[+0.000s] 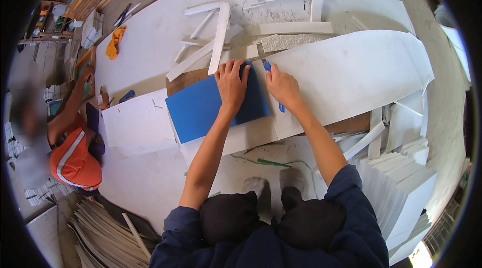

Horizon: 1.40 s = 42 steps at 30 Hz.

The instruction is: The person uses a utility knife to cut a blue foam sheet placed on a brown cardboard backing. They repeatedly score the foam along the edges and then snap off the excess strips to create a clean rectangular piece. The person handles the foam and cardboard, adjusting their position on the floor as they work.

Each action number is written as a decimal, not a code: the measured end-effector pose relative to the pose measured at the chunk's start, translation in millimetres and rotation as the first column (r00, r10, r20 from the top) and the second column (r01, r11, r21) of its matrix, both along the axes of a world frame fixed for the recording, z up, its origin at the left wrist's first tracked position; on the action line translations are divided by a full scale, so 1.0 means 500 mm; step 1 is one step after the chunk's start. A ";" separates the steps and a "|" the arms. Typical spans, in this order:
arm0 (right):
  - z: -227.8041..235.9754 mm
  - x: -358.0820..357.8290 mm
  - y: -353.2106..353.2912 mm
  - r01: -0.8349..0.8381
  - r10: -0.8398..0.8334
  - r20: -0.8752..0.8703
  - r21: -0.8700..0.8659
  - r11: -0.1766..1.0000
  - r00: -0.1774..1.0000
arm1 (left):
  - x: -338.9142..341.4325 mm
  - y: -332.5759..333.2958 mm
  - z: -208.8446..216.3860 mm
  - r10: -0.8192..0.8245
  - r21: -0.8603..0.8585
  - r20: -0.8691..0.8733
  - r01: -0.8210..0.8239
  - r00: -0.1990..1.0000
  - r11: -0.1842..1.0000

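Note:
My left hand [232,86] presses down near the far edge of a blue rectangular board [196,115], its fingers spread and the thumb apart. In my right hand [282,87] is a blue-handled utility knife [281,108], held just right of the board; its far end shows beyond the fingers, and the blade's contact is hard to make out. The blue board lies over white sheet material [251,140]. Right of my knife hand stretches a long white sheet [351,75], and brown board [188,81] shows past the blue board's far edge.
White strips [220,37] lie scattered beyond my hands. Stacked white panels [396,192] stand at the right, with green cord [273,162] by my feet. At the left, a person in orange clothing [75,160] crouches near a tape roll [103,100] and an orange cloth [115,42].

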State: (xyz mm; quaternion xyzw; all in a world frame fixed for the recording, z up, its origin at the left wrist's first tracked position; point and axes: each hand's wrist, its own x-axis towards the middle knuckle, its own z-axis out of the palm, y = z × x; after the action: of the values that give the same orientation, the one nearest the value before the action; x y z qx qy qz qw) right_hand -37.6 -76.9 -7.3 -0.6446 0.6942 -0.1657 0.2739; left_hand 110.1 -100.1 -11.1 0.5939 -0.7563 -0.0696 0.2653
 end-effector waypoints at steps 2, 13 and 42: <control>0.000 0.000 0.002 0.003 -0.003 0.008 -0.024 1.000 1.000 | -0.001 0.000 0.001 0.000 0.002 -0.008 0.000 1.000 1.000; -0.008 0.003 -0.001 0.030 -0.029 0.008 -0.039 0.999 1.000 | 0.010 -0.002 -0.002 0.008 -0.066 -0.035 -0.010 0.999 0.998; -0.006 0.004 0.000 0.008 -0.010 -0.047 -0.055 0.998 0.999 | 0.002 -0.001 0.002 0.021 -0.027 -0.046 -0.022 0.999 0.999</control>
State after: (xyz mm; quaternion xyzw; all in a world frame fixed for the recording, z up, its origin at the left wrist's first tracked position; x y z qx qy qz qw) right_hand -35.6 -76.9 -10.3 -0.6526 0.6985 -0.1708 0.2390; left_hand 111.1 -100.7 -9.9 0.5967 -0.7444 -0.0701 0.2915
